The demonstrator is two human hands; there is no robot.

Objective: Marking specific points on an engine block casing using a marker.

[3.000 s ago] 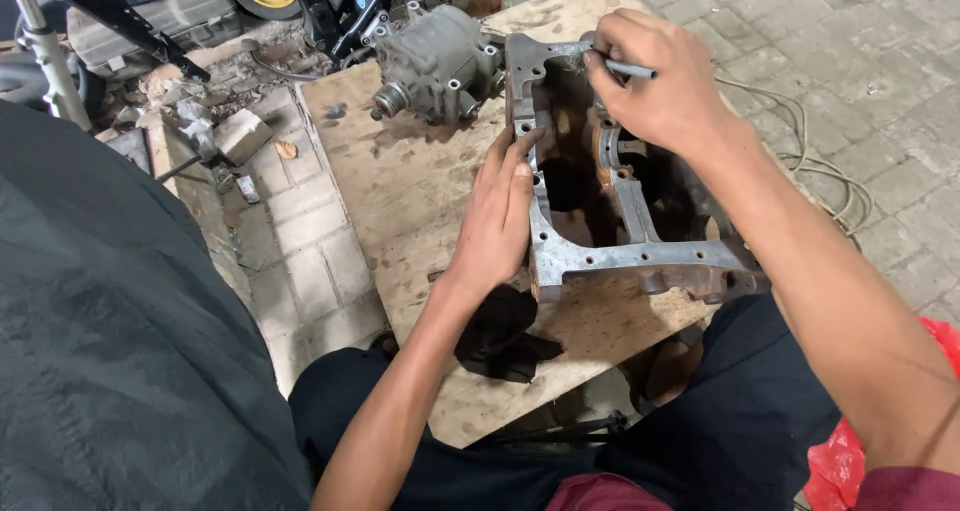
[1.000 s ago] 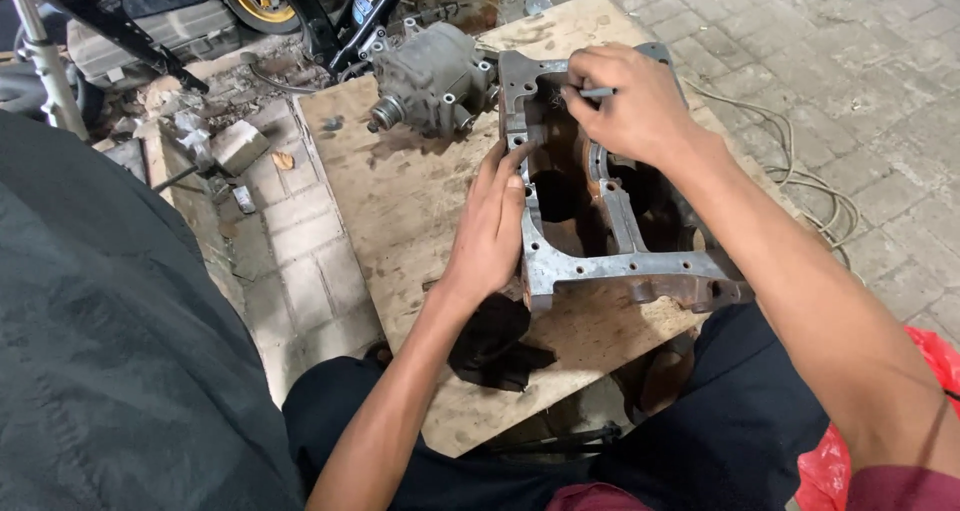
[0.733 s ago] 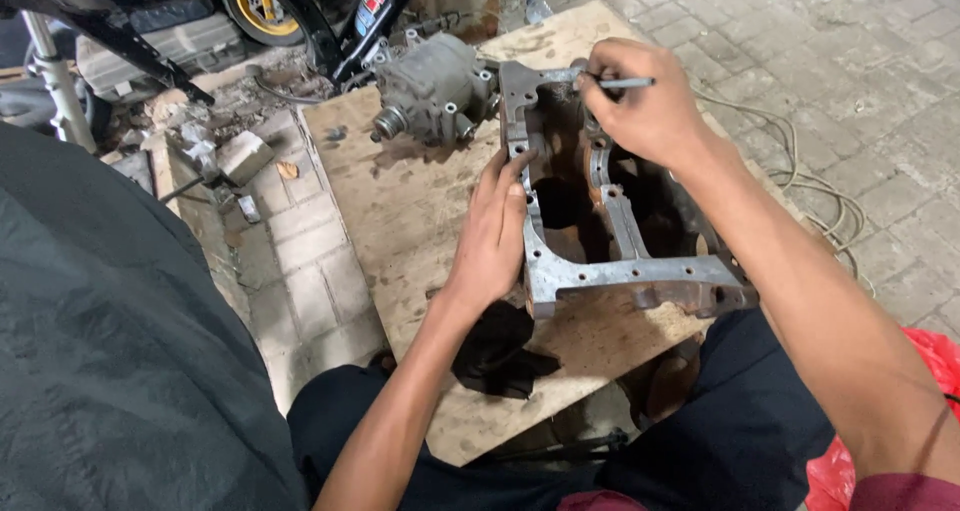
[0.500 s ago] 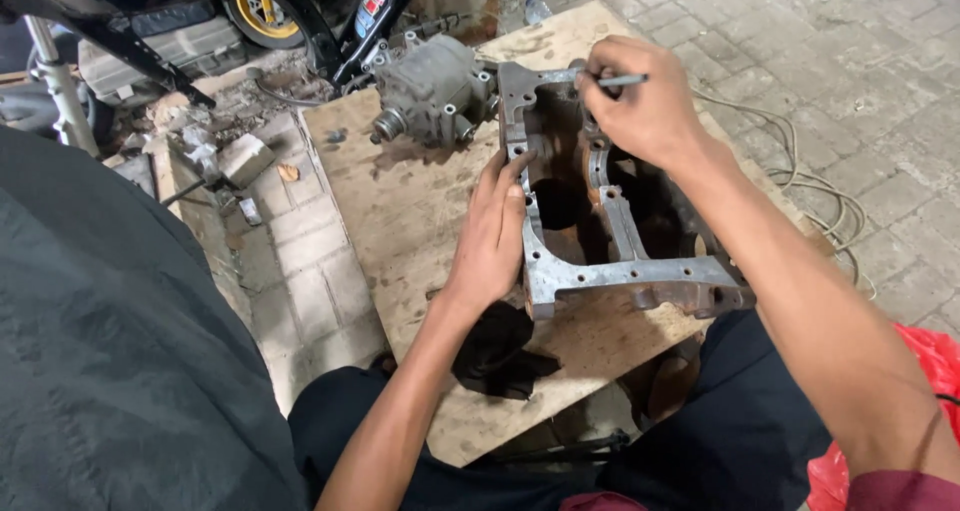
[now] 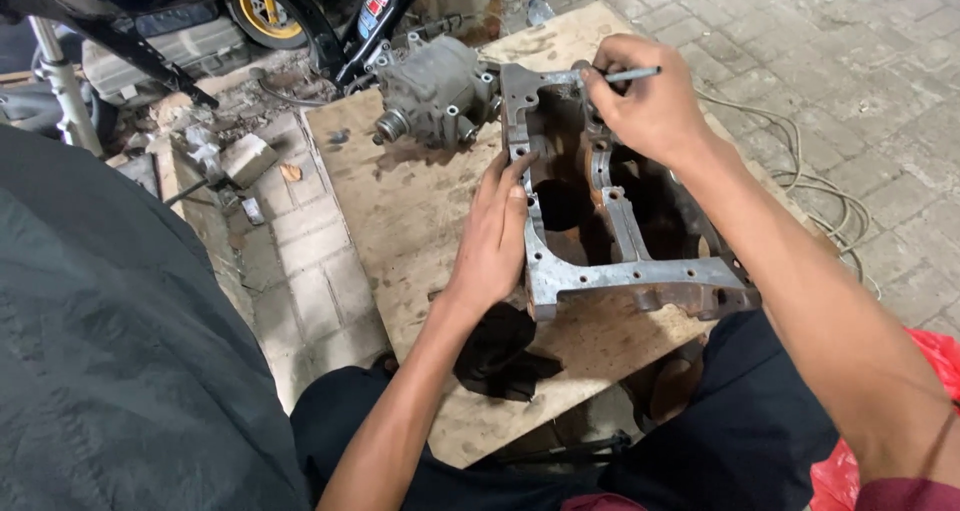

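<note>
Lying flat, fingers together, the left hand (image 5: 495,236) pressed the left rail of the grey engine block (image 5: 600,211) on the wooden board (image 5: 400,221); over the block's far end, the right hand (image 5: 645,106) pinched a thin metal tool (image 5: 625,74).

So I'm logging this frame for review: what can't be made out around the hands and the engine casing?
Head view only:
- Working tip of the thin metal tool: hidden by the right hand.
- Casing left wall: partly covered by the left hand.
- Bore interiors: too dark to read.
- Black rag: its near edge is hidden behind the left forearm.
- Cable: one end runs behind the right arm.
</note>
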